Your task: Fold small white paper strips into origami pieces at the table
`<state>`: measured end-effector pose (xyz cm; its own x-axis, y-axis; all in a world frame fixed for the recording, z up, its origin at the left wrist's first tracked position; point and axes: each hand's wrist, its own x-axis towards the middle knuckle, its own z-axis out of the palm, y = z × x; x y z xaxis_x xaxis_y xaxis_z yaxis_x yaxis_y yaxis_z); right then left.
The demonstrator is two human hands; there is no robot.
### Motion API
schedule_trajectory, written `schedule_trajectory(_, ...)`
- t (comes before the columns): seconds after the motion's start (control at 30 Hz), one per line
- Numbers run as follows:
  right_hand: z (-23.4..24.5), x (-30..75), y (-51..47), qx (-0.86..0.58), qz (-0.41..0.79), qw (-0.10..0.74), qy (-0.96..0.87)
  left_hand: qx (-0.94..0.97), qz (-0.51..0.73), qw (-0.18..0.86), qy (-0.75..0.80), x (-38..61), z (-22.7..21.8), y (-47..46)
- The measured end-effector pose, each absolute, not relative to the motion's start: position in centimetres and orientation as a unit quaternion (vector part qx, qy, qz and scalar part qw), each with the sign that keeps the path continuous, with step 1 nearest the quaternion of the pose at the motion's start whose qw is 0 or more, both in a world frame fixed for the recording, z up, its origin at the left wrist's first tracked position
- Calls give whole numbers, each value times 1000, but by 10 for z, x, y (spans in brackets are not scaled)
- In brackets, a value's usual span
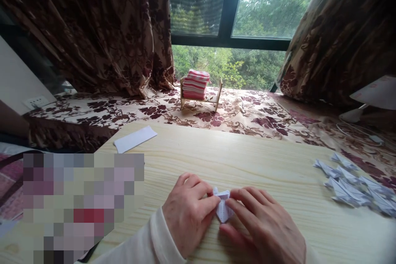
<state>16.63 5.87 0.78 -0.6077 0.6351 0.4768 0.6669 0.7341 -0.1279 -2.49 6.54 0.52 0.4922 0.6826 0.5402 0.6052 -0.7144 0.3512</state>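
A small folded piece of white paper (224,209) with faint printed marks lies on the light wood table, between my two hands. My left hand (191,210) grips its left edge with thumb and fingers. From the other side, my right hand (260,218) has its fingertips on the upper right edge, its thumb low and near the bottom of the paper. The paper's side edges are hidden under my fingers. Several folded paper pieces (349,189) with pointed ends lie in a group at the table's right.
A flat white paper strip (135,138) lies at the table's (247,152) far left corner. Beyond it, a floral-covered ledge (247,115) carries a small rack of folded striped cloths (195,84). A lamp (374,95) with its cord stands far right. The lower left is pixelated.
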Motion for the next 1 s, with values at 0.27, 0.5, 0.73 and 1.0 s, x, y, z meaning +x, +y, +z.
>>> schedule_trajectory(0.27,10,163,58,-355,-50,269,-894,864,327,47,379,-25,4,65)
schedule_trajectory(0.5,17,158,61,-328,-61,290,-897,880,289,51,374,-28,8,64)
schedule_trajectory(0.73,16,159,60,-350,-39,278,-894,867,327,37,373,-24,2,67)
schedule_trajectory(1.0,12,161,57,-382,51,270,-882,857,350,68,372,-27,9,65)
